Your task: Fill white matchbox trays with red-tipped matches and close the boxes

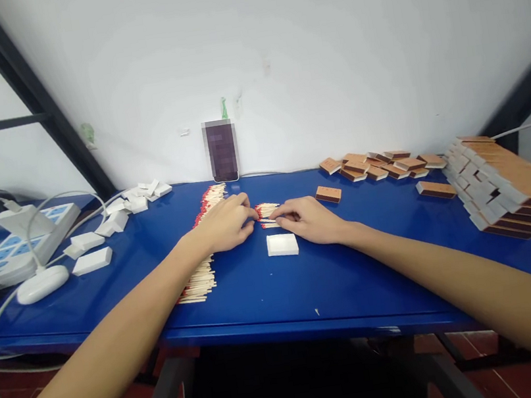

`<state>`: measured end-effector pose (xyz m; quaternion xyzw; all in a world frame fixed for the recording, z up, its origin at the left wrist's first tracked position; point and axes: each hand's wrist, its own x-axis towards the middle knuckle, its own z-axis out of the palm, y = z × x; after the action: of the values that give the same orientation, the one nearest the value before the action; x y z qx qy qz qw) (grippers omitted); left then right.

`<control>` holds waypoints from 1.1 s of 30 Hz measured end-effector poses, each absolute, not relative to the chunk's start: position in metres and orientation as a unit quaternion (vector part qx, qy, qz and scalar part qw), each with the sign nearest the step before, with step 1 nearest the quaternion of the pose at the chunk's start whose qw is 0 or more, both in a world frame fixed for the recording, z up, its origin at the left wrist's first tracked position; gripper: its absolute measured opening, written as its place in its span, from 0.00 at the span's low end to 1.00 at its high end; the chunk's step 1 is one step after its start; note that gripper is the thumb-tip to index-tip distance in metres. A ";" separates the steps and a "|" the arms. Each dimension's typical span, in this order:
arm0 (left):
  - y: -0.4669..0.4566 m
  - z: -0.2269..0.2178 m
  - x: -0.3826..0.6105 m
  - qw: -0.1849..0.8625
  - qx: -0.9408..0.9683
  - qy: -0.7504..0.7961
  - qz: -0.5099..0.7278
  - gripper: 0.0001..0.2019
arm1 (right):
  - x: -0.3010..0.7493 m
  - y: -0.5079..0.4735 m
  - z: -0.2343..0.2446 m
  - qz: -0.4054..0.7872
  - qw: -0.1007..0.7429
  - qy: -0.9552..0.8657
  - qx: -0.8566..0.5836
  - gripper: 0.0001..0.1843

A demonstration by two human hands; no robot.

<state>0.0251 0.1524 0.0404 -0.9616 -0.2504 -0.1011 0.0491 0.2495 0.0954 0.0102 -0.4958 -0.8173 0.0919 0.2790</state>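
A small bunch of red-headed matches (pixel 267 211) lies on the blue table between my two hands. My left hand (pixel 230 223) is curled, its fingertips at the red heads of the bunch. From the other side my right hand (pixel 309 220) has its thumb and fingers closed on the plain wooden ends. Just in front of the bunch sits a white matchbox tray (pixel 282 245), apart from both hands. A long row of loose matches (pixel 200 280) runs beneath my left wrist, which hides its middle.
White trays (pixel 138 201) are scattered at the back left, near a power strip (pixel 23 245) with cables. One brown matchbox sleeve (pixel 329 194) lies right of my right hand, with a pile of sleeves (pixel 380 165) behind. Stacked matchboxes (pixel 518 188) stand far right. A phone (pixel 222 152) leans against the wall.
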 end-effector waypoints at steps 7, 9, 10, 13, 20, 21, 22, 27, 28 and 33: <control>0.150 0.041 0.027 0.040 -0.964 -0.242 -0.098 0.12 | 0.251 0.097 0.007 0.082 0.288 -0.817 -0.493 0.15; 0.149 0.041 0.027 0.042 -0.964 -0.242 -0.097 0.12 | 0.251 0.097 0.008 0.086 0.289 -0.817 -0.491 0.15; 0.149 0.041 0.027 0.044 -0.965 -0.242 -0.096 0.12 | 0.251 0.096 0.008 0.088 0.289 -0.818 -0.490 0.15; 0.149 0.041 0.028 0.050 -0.965 -0.238 -0.093 0.12 | 0.251 0.096 0.008 0.097 0.289 -0.817 -0.489 0.15; 0.148 0.045 0.026 0.083 -0.962 -0.246 -0.089 0.14 | 0.250 0.095 0.009 0.095 0.301 -0.804 -0.504 0.16; 0.148 0.046 0.026 0.086 -0.961 -0.248 -0.089 0.15 | 0.250 0.095 0.010 0.092 0.302 -0.802 -0.508 0.16; 0.148 0.046 0.025 0.089 -0.960 -0.250 -0.088 0.16 | 0.250 0.095 0.010 0.089 0.300 -0.800 -0.511 0.16; 0.148 0.044 0.026 0.090 -0.961 -0.253 -0.073 0.17 | 0.250 0.096 0.009 0.082 0.297 -0.799 -0.516 0.17; 0.148 0.043 0.026 0.088 -0.961 -0.253 -0.070 0.17 | 0.250 0.096 0.009 0.080 0.296 -0.799 -0.517 0.17; 0.148 0.042 0.027 0.082 -0.961 -0.255 -0.062 0.18 | 0.250 0.096 0.009 0.071 0.287 -0.804 -0.515 0.16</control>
<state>0.0270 0.1483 0.0425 -0.9613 -0.2555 -0.0624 0.0821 0.2504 0.0964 0.0092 -0.5153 -0.8043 0.0708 0.2875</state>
